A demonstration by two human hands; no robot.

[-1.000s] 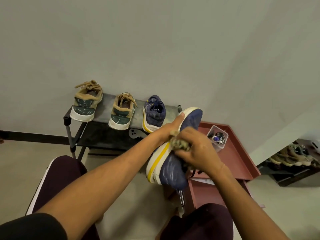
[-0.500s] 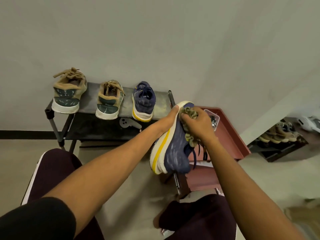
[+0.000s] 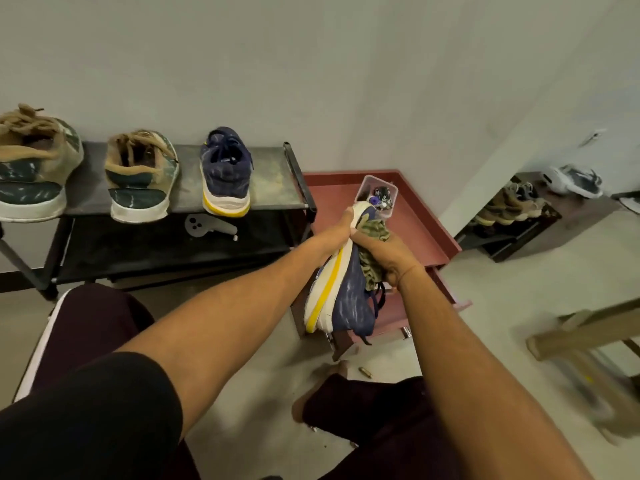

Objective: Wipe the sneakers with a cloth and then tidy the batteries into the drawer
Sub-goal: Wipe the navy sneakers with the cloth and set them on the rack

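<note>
My left hand (image 3: 341,230) grips the sole of a navy sneaker (image 3: 344,299) with a white and yellow sole, held on its side over the red cabinet. My right hand (image 3: 388,254) presses a crumpled olive cloth (image 3: 372,237) against the sneaker's upper near the toe. Its navy mate (image 3: 225,174) stands on the black rack (image 3: 273,178) beside two tan and green sneakers (image 3: 140,178) (image 3: 31,168). A clear tub of batteries (image 3: 379,195) sits on the red cabinet top (image 3: 419,223). The cabinet's drawer (image 3: 446,285) stands pulled out below my hands.
A grey controller (image 3: 207,227) lies on the rack's lower shelf. One small cylinder, perhaps a battery (image 3: 365,371), lies on the floor by my foot. A second shoe rack (image 3: 512,209) stands at the right wall, and a wooden frame (image 3: 588,334) is at the right.
My right hand has rubbed the cloth from the sneaker's middle up to its toe end. The view has shifted right and closer, with the sneaker now over the red cabinet.
</note>
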